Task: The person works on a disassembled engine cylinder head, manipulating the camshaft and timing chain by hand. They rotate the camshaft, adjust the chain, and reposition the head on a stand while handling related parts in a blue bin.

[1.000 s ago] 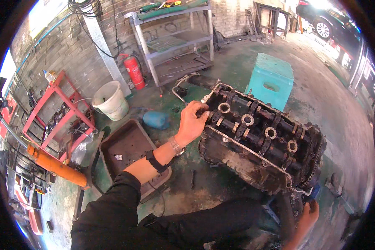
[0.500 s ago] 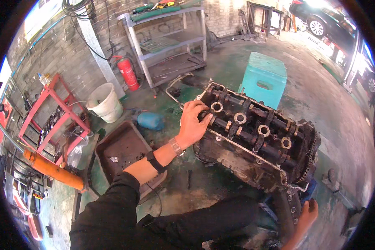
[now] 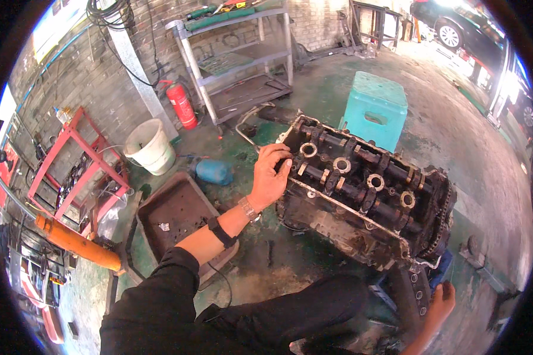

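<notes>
An oily engine cylinder head [image 3: 331, 204], its top uncovered, shows dark camshafts [image 3: 385, 216] and several round, light-rimmed openings. My left hand [image 3: 270, 176], with a watch at the wrist, is at the left end of this engine, thumb and fingers bent together beside the camshaft end. Whatever lies between those fingers is hidden. Low on the right, my right hand [image 3: 441, 303] has its fingers curled in. It is beside a dark metal bar with a row of round holes [image 3: 418, 290] and a blue part [image 3: 441, 269]; anything in it cannot be made out.
A brown drain tray [image 3: 175, 219] lies left of the engine, with a blue bottle [image 3: 213, 171] and a white bucket [image 3: 151, 148] behind. A turquoise stool [image 3: 373, 109] stands beyond the engine. Further back are a fire extinguisher [image 3: 181, 106] and a shelf cart [image 3: 246, 65]. An orange cylinder [image 3: 80, 244] is at left.
My left hand has drawn back slightly left from the camshaft end, and its thumb and fingers have come closer together. My right hand has barely shifted.
</notes>
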Demonstrator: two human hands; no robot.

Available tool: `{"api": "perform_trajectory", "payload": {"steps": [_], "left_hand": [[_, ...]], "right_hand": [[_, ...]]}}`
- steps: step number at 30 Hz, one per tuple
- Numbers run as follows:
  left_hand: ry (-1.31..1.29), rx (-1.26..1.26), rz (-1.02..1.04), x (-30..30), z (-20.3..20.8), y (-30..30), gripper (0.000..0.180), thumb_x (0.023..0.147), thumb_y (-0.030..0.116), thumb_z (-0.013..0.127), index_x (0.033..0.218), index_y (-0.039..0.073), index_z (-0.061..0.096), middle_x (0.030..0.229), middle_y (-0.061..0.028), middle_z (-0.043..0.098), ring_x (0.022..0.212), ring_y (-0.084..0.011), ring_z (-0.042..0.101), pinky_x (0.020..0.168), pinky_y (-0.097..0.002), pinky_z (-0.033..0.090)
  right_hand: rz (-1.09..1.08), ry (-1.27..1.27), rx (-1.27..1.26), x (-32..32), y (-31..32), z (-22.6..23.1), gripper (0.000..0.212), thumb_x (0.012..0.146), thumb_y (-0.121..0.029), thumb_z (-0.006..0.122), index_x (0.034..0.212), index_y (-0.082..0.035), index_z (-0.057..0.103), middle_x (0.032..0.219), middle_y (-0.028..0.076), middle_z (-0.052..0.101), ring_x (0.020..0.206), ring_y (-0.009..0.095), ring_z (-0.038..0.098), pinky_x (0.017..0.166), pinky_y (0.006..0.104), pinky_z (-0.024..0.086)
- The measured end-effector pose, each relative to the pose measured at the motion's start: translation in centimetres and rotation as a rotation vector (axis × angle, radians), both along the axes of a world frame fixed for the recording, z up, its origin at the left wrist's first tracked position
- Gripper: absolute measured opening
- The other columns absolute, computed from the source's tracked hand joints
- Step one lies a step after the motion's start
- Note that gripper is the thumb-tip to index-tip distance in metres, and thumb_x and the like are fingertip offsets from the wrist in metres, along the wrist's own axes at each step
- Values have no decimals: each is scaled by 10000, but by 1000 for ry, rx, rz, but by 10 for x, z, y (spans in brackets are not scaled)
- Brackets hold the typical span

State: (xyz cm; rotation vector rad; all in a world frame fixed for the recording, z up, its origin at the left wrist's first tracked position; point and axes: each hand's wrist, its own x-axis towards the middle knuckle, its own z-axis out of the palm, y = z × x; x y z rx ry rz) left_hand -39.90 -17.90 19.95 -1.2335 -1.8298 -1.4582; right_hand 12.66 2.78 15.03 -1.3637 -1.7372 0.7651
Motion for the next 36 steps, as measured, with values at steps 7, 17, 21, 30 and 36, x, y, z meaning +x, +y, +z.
{"api": "perform_trajectory", "payload": {"steps": [7, 17, 21, 30, 36], "left_hand": [[-25, 29, -29, -4, -3, -2, 187, 796, -92, 588, 938, 6, 660, 1102, -122, 656, 1021, -309, 611, 900, -381, 484], [-50, 23, -23, -3, -4, -2, 232, 760, -128, 556, 919, 8, 657, 1108, -120, 655, 1037, -297, 613, 901, -371, 486], [-25, 22, -6, 0, -3, -1, 180, 772, -82, 618, 917, 15, 663, 1113, -120, 654, 1043, -301, 609, 915, -382, 485], [26, -51, -56, -1, -3, -7, 228, 746, 56, 772, 943, 27, 659, 1179, -113, 619, 1119, -322, 560, 963, -425, 456], [68, -138, -80, -5, -3, -10, 415, 681, 131, 835, 1048, 69, 650, 1235, -110, 601, 1176, -333, 533, 1016, -445, 439]], "right_hand": [[4, 53, -39, 8, 7, -8, 380, 933, -109, 626, 1256, 88, 594, 1200, 198, 666, 1093, 283, 627, 969, 374, 475], [19, -10, 4, 16, 15, -19, 426, 946, -191, 657, 1272, 73, 582, 1164, 128, 652, 989, 179, 606, 813, 294, 492], [14, -36, 28, 21, 18, -25, 408, 948, -195, 655, 1252, 70, 593, 1132, 116, 659, 960, 176, 609, 784, 292, 494], [1, -71, -12, 6, 5, -3, 434, 939, -201, 648, 1254, 91, 584, 1163, 153, 661, 1020, 221, 618, 865, 324, 491], [-2, -46, -63, -6, -8, 15, 444, 941, -198, 641, 1257, 108, 575, 1198, 181, 649, 1093, 247, 603, 956, 345, 462]]}}
